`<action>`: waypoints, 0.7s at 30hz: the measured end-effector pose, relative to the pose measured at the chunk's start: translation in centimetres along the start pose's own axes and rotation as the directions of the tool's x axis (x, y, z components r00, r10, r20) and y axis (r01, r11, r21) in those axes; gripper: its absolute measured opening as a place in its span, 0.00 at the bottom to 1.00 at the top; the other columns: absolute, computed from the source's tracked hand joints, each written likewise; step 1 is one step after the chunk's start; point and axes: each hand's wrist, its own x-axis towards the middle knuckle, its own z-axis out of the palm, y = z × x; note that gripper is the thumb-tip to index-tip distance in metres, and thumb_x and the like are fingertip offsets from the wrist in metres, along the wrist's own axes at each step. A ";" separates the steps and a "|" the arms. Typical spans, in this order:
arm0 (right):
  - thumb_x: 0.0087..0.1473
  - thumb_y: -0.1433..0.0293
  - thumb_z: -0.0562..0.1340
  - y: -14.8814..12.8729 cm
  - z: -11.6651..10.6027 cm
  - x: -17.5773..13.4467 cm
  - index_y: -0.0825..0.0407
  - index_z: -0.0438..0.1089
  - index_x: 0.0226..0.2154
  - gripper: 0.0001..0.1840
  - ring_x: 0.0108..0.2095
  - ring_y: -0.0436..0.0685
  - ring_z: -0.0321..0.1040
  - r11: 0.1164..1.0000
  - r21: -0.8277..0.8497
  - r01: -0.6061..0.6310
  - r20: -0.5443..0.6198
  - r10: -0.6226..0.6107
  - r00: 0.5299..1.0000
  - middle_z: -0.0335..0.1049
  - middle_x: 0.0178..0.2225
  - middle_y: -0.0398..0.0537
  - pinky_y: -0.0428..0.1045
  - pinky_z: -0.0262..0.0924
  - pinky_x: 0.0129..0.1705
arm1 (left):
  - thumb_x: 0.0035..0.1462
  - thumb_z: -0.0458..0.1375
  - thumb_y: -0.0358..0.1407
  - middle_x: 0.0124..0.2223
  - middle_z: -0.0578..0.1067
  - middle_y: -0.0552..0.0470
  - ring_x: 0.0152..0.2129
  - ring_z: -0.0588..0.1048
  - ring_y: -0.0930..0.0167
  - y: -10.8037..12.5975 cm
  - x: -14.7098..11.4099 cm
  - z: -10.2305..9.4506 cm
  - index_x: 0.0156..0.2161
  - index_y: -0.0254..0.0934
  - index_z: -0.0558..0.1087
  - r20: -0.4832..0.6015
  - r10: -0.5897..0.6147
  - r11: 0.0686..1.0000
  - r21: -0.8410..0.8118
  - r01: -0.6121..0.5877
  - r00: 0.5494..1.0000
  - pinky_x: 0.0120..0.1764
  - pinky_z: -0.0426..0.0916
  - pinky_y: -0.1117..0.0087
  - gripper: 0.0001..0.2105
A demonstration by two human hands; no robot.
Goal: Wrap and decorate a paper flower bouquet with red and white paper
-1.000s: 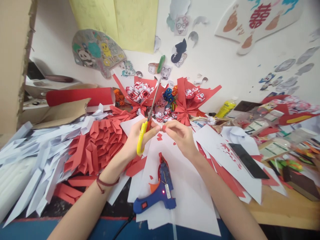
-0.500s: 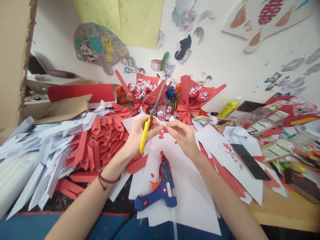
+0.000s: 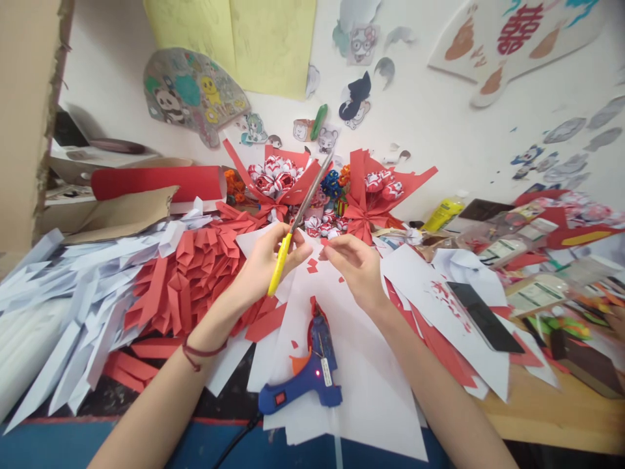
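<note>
My left hand (image 3: pixel 267 260) is closed around yellow-handled scissors (image 3: pixel 279 264), whose long metal blades point up and away toward the wall. Facing it, my right hand (image 3: pixel 359 267) has its thumb and fingertips pinched on a small red paper piece (image 3: pixel 324 242), mostly hidden by the fingers. The two hands' fingertips are close together but apart. Below them, red paper scraps (image 3: pixel 312 264) lie on white paper sheets (image 3: pixel 371 384). Nearer to me a blue hot glue gun (image 3: pixel 317 371) rests on the sheets, its small light glowing and its nozzle pointing away.
Folded red paper strips (image 3: pixel 188 273) and folded white strips (image 3: pixel 92 312) are heaped on the left. Two red-wrapped paper flower bouquets (image 3: pixel 276 176) stand against the wall. At right lie a black phone (image 3: pixel 483 316), a yellow bottle (image 3: pixel 444 212) and mixed clutter.
The view has shifted slightly. Both hands keep nearly the same pose, with the scissors still in the left hand and the glue gun in the same place.
</note>
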 end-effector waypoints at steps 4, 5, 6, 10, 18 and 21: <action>0.56 0.61 0.68 -0.3 -0.7 0.5 0.49 0.72 0.35 0.09 0.35 0.53 0.75 0.999 0.004 0.050 -0.073 -0.050 0.996 0.75 0.32 0.43 0.49 0.71 0.42 | 0.53 0.58 0.51 0.34 0.64 0.54 0.28 0.62 0.70 -0.9 0.4 -1.5 0.39 0.38 0.62 0.089 0.046 0.945 0.320 -0.072 0.995 0.32 0.60 0.68 0.20; 0.56 0.61 0.67 -0.3 -0.9 0.6 0.49 0.71 0.36 0.09 0.36 0.53 0.75 0.998 -0.003 0.070 -0.088 -0.070 0.994 0.75 0.33 0.43 0.49 0.70 0.43 | 0.53 0.58 0.52 0.33 0.64 0.54 0.28 0.63 0.70 -1.0 0.5 -1.7 0.39 0.38 0.62 0.094 0.033 0.925 0.374 -0.066 0.995 0.32 0.59 0.67 0.20; 0.56 0.61 0.67 -0.3 -1.1 0.7 0.48 0.71 0.36 0.09 0.37 0.53 0.75 0.996 -0.013 0.090 -0.102 -0.091 0.991 0.75 0.33 0.43 0.49 0.70 0.43 | 0.53 0.57 0.51 0.33 0.64 0.54 0.28 0.63 0.69 -1.1 0.5 -1.9 0.39 0.38 0.62 0.102 0.013 0.912 0.406 -0.054 0.995 0.32 0.59 0.67 0.19; 0.56 0.61 0.67 -0.4 -1.7 1.1 0.48 0.73 0.37 0.09 0.41 0.54 0.74 0.988 -0.055 0.146 -0.124 -0.152 0.981 0.75 0.36 0.44 0.50 0.70 0.48 | 0.54 0.57 0.50 0.32 0.66 0.55 0.27 0.65 0.69 -0.9 0.5 -2.0 0.40 0.38 0.63 0.129 -0.027 0.906 0.422 -0.031 0.991 0.31 0.60 0.68 0.18; 0.54 0.63 0.68 -0.2 -2.0 1.1 0.48 0.73 0.37 0.09 0.45 0.55 0.74 0.991 -0.011 0.135 -0.075 -0.136 0.988 0.76 0.41 0.45 0.52 0.69 0.52 | 0.55 0.60 0.50 0.32 0.69 0.55 0.27 0.67 0.69 -1.6 0.6 -2.1 0.34 0.39 0.63 0.156 0.048 0.885 0.452 -0.114 0.987 0.30 0.58 0.70 0.17; 0.54 0.63 0.69 -0.1 -2.0 1.0 0.48 0.72 0.36 0.09 0.44 0.55 0.74 0.990 -0.015 0.140 -0.063 -0.140 0.988 0.76 0.40 0.46 0.51 0.69 0.51 | 0.55 0.62 0.49 0.33 0.69 0.54 0.28 0.67 0.69 -1.7 0.7 -2.1 0.36 0.39 0.65 0.145 0.067 0.874 0.469 -0.129 0.987 0.30 0.58 0.70 0.17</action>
